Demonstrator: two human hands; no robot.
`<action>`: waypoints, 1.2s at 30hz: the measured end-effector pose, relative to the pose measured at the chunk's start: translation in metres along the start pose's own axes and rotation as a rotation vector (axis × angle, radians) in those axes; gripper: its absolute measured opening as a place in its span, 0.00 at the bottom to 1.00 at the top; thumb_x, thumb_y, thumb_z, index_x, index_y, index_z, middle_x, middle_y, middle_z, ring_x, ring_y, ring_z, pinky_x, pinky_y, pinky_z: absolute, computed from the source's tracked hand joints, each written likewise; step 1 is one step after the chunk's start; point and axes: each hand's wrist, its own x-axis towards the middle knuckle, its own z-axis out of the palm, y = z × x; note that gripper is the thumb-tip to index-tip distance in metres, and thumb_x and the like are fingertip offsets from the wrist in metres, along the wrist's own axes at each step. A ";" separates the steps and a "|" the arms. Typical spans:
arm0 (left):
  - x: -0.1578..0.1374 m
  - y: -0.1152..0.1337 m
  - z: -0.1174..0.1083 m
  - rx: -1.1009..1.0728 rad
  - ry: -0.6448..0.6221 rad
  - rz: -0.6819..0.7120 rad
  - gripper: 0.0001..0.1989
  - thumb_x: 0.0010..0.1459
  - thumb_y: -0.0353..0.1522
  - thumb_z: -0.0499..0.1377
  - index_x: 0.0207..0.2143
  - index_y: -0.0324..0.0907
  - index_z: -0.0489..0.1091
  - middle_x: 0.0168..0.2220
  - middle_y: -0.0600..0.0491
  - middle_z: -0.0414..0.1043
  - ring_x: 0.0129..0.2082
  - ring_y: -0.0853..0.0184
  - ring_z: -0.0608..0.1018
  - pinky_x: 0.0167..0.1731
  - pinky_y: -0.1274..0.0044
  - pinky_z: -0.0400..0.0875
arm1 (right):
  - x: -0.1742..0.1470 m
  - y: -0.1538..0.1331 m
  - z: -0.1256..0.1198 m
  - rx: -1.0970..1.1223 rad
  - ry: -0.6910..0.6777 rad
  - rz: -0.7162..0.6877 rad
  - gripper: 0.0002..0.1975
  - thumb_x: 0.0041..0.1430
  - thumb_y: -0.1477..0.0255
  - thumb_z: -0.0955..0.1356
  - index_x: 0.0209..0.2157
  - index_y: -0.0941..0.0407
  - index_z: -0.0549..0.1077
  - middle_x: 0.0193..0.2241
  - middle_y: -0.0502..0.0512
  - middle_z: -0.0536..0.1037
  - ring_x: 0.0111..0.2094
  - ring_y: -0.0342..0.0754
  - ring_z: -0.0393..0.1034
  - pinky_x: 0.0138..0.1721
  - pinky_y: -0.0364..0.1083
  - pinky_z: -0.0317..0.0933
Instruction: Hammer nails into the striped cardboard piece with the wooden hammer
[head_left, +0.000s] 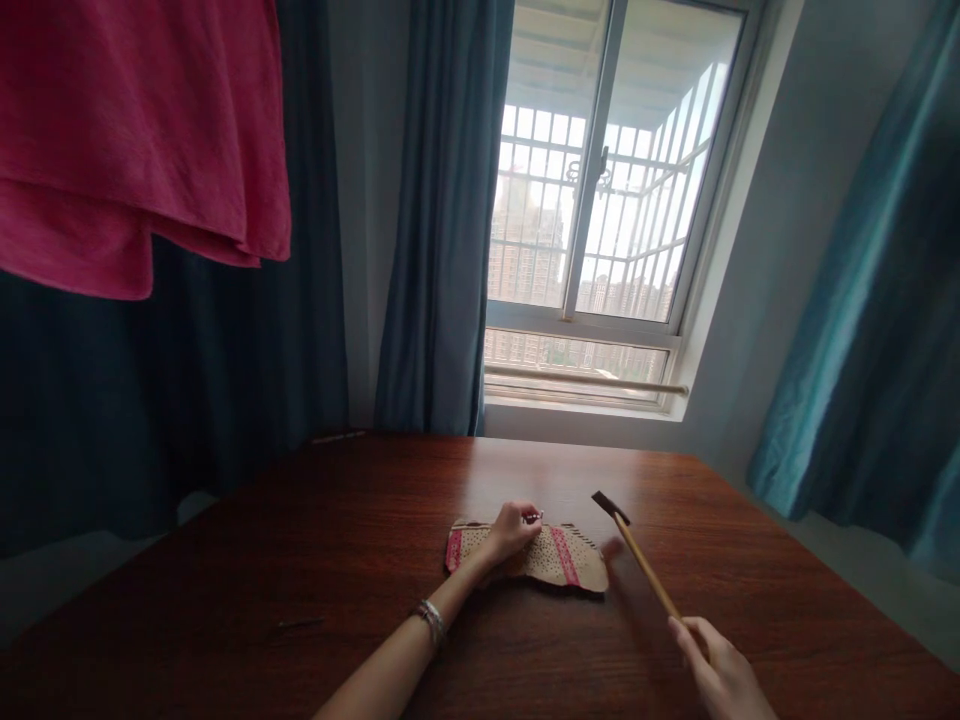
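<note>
A tan, flat piece (536, 562) with wavy edges lies on the table, patterned with small dark dots and two red bands. My left hand (512, 530) rests over its far middle part, fingers pinched round a small dark and light object (532, 517) whose kind I cannot make out. Its lower end is hidden. In my right hand (716, 660) is the wooden handle of a hammer (643, 562). The dark hammer head is raised to the right of the tan piece, apart from it and from my left hand.
The brown wooden table (375, 530) reaches to the wall under a barred window (592, 250). A thin dark stick-like thing (300, 624) lies at the left, and another thin item (337, 437) near the far left edge. A pink cloth (142, 140) hangs at upper left before blue curtains (442, 220).
</note>
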 end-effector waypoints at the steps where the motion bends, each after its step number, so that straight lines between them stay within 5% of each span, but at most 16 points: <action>1: 0.000 0.001 0.000 -0.005 -0.004 -0.001 0.11 0.47 0.30 0.53 0.30 0.35 0.73 0.29 0.50 0.74 0.29 0.69 0.73 0.31 0.81 0.63 | -0.001 -0.009 0.001 0.124 0.002 0.006 0.18 0.52 0.55 0.60 0.33 0.55 0.69 0.21 0.51 0.73 0.24 0.47 0.69 0.24 0.43 0.59; 5: -0.001 0.003 -0.001 -0.015 -0.014 -0.014 0.10 0.47 0.29 0.53 0.30 0.35 0.73 0.29 0.51 0.74 0.29 0.69 0.73 0.31 0.81 0.64 | -0.011 -0.052 0.008 0.547 -0.117 0.154 0.32 0.48 0.52 0.64 0.52 0.54 0.60 0.16 0.45 0.66 0.11 0.36 0.52 0.11 0.37 0.42; 10: -0.002 0.005 -0.002 -0.019 -0.002 -0.027 0.09 0.46 0.28 0.54 0.29 0.35 0.73 0.29 0.51 0.74 0.30 0.68 0.73 0.32 0.81 0.64 | -0.017 -0.089 0.011 0.773 -0.306 0.251 0.36 0.45 0.54 0.67 0.55 0.52 0.58 0.18 0.45 0.67 0.09 0.30 0.42 0.11 0.35 0.33; 22: -0.003 0.008 -0.004 -0.017 -0.023 -0.001 0.09 0.47 0.29 0.54 0.28 0.35 0.73 0.28 0.51 0.74 0.29 0.69 0.72 0.30 0.81 0.63 | -0.017 -0.111 0.011 0.783 -0.315 0.295 0.32 0.48 0.59 0.67 0.56 0.48 0.57 0.20 0.45 0.66 0.09 0.32 0.50 0.08 0.33 0.39; 36: -0.001 0.002 -0.001 -0.009 -0.043 -0.038 0.10 0.47 0.30 0.54 0.29 0.36 0.73 0.29 0.51 0.74 0.29 0.68 0.72 0.31 0.80 0.63 | -0.020 -0.110 0.020 0.788 -0.336 0.244 0.33 0.49 0.57 0.66 0.56 0.51 0.56 0.19 0.45 0.65 0.08 0.30 0.46 0.07 0.33 0.36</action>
